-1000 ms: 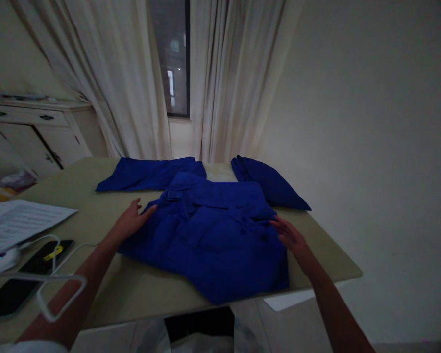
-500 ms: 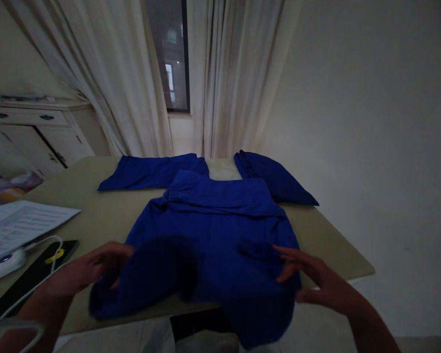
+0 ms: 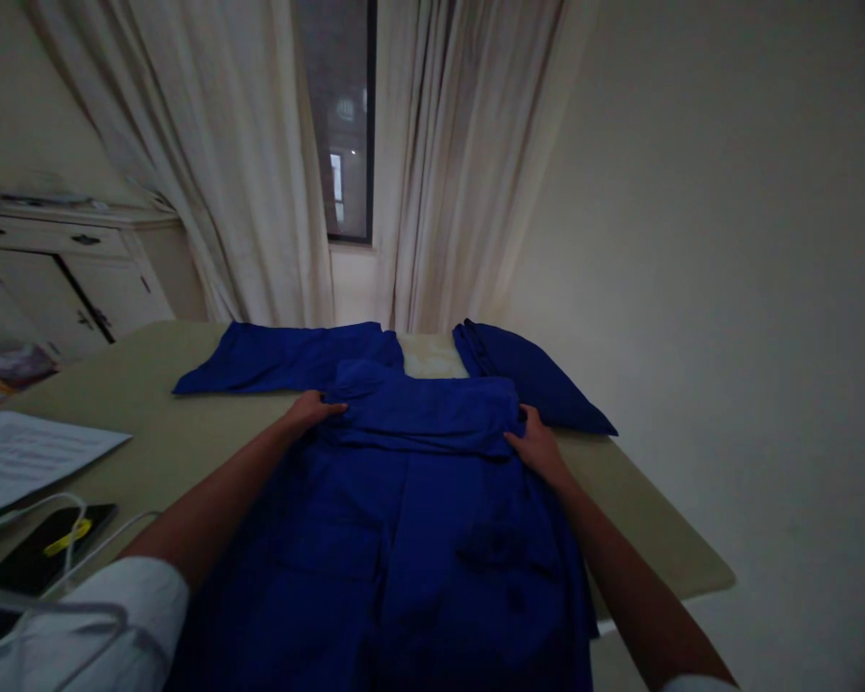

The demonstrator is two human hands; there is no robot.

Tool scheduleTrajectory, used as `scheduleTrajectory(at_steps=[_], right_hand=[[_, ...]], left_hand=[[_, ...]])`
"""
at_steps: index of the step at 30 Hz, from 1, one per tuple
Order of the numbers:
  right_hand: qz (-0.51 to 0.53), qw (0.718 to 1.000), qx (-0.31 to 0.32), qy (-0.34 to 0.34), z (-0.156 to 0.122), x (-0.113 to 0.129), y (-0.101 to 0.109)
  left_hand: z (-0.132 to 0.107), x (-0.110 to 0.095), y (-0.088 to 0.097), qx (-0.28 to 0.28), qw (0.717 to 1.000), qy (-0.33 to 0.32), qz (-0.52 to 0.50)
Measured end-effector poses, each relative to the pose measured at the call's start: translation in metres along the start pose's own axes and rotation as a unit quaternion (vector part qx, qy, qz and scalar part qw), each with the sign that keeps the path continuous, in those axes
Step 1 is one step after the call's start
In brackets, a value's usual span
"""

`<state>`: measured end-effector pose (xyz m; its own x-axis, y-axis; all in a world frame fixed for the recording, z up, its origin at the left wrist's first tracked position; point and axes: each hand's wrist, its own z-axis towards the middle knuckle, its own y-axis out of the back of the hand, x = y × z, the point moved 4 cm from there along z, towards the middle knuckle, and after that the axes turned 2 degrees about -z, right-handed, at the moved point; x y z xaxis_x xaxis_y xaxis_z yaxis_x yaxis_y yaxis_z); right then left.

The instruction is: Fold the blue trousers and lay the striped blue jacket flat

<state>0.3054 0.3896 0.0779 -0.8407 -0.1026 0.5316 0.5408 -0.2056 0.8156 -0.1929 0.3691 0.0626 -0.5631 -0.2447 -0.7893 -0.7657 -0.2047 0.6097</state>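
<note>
Now both hands, left hand (image 3: pixel 309 411) and right hand (image 3: pixel 537 444), press flat, fingers apart, on the deep-blue garment (image 3: pixel 418 500).

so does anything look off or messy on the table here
Mostly tidy. The blue garment under both hands spills over the near edge of the table, and a white cable trails loosely across the black phone.
</note>
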Motion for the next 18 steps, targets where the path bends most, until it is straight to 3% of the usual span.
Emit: scheduleTrajectory(at_steps=[2,3,6,9,11,13,16,18], right_hand=[[0.018,0.997,-0.024,0.072,0.01,0.014,0.011],[0.025,0.993,-0.047,0.102,0.018,0.022,0.019],[0.023,0.983,-0.106,0.148,0.05,0.047,0.038],[-0.034,0.989,-0.107,0.101,0.087,0.066,0.032],[-0.104,0.99,-0.076,0.063,0.102,0.075,0.011],[-0.155,0.985,-0.04,0.07,0.104,0.086,-0.021],[-0.147,0.977,0.021,0.154,0.09,0.112,-0.074],[-0.112,0.966,0.064,0.222,0.077,0.134,-0.105]], left_hand=[[0.009,-0.009,0.012,0.022,0.999,-0.007,-0.047],[0.013,-0.016,0.023,0.005,0.998,-0.025,-0.049],[0.024,-0.035,0.061,-0.127,0.986,-0.104,0.028],[0.028,-0.037,0.073,-0.236,0.957,-0.114,0.123],[0.028,-0.032,0.059,-0.229,0.949,-0.118,0.18],[0.027,-0.023,0.036,-0.165,0.949,-0.119,0.24],[0.027,-0.011,0.006,-0.076,0.942,-0.09,0.313],[0.029,-0.008,-0.002,-0.047,0.929,-0.076,0.359]])
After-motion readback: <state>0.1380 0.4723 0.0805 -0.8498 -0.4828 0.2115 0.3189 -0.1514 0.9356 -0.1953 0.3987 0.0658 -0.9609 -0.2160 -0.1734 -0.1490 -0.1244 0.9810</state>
